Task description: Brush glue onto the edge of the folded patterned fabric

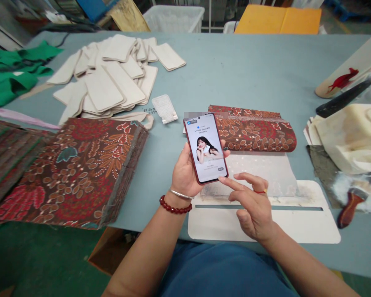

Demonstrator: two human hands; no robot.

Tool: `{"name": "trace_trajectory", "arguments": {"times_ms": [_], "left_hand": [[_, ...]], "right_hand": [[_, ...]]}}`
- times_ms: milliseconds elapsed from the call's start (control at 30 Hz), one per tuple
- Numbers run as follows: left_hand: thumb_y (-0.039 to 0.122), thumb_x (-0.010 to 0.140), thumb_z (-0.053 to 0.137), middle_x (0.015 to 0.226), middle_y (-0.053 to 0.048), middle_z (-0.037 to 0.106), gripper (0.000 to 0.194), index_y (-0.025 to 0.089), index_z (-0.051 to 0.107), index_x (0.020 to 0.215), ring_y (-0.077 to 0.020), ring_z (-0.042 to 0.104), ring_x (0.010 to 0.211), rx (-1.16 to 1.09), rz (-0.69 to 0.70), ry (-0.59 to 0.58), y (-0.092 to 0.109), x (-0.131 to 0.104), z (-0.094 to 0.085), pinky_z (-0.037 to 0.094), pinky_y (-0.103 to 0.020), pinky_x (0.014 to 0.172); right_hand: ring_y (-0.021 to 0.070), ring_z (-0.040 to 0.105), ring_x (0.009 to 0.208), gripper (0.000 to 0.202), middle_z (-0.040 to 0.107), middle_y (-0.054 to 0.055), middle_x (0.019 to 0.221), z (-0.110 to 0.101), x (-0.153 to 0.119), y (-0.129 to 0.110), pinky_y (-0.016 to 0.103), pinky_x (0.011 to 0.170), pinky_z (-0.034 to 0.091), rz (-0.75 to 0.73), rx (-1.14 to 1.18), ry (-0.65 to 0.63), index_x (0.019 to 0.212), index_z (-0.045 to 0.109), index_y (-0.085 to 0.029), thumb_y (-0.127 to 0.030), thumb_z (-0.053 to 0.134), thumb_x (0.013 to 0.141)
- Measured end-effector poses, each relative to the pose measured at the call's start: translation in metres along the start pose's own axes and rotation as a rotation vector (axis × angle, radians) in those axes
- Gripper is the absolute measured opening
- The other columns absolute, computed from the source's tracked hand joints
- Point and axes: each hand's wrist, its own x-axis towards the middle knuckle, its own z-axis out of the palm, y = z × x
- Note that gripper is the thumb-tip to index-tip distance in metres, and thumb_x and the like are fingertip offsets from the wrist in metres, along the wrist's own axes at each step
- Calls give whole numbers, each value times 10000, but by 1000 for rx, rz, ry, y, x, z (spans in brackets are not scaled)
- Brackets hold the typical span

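A smartphone (206, 152) in a dark red case rests in my left hand (185, 173), fingers wrapped round its edges, its lit screen facing me. My right hand (255, 202) hovers at the phone's lower right corner, fingers apart, the index finger stretched toward the screen's bottom edge; I cannot tell whether it touches. Beneath my hands lies a white slotted board (262, 227), with a translucent sheet (262, 167) partly over it. Just behind the phone is a folded piece of brown-red patterned fabric (256, 134).
A stack of patterned fabric (77, 165) lies at left, behind it a pile of cream panels (108, 82). Green cloth (12, 66) sits at far left. On the right are a brush (352, 202), a cream plastic container (352, 132) and a white tube with a red mark (349, 68).
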Motion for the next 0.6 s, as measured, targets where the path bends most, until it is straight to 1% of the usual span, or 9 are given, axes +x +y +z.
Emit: {"name": "trace_trajectory", "arguments": {"times_ms": [167, 300, 400, 533, 600], "left_hand": [[562, 1050, 219, 1304, -159, 669, 624, 217, 450, 1516, -364, 673, 1136, -29, 4, 9, 1, 1, -1, 515, -546, 959], [577, 1042, 250, 1320, -161, 661, 622, 231, 436, 1525, -382, 656, 1170, -37, -3, 44, 2, 1, -1, 485, -590, 996], [594, 1037, 245, 1328, -156, 657, 630, 242, 438, 1521, -386, 643, 1190, -34, -18, 35, 2, 1, -2, 482, -608, 996], [580, 1043, 226, 1316, -156, 663, 625, 229, 466, 1501, -377, 655, 1169, -17, -7, 9, 3, 2, -3, 507, -591, 969], [566, 1046, 228, 1310, -158, 665, 620, 214, 482, 1488, -374, 659, 1161, -17, 0, 24, 4, 1, -3, 513, -580, 964]], "right_hand": [[287, 542, 1226, 491, 692, 18, 1292, 1, 4, 0, 498, 992, 328, -14, 3, -1, 881, 588, -232, -506, 227, 1070], [289, 539, 1228, 497, 695, 16, 1285, 0, 7, 1, 498, 994, 328, -20, 1, -5, 873, 598, -231, -503, 232, 1070], [283, 544, 1221, 490, 704, 9, 1270, -1, 10, 0, 494, 982, 325, -30, 7, 0, 874, 586, -228, -500, 232, 1075], [281, 549, 1221, 482, 710, -3, 1258, -2, 12, 2, 493, 985, 310, -57, -3, -2, 873, 587, -232, -494, 236, 1075], [283, 547, 1222, 498, 709, -3, 1257, -1, 11, 3, 492, 995, 302, -50, -25, -15, 854, 598, -233, -494, 234, 1072]]}}
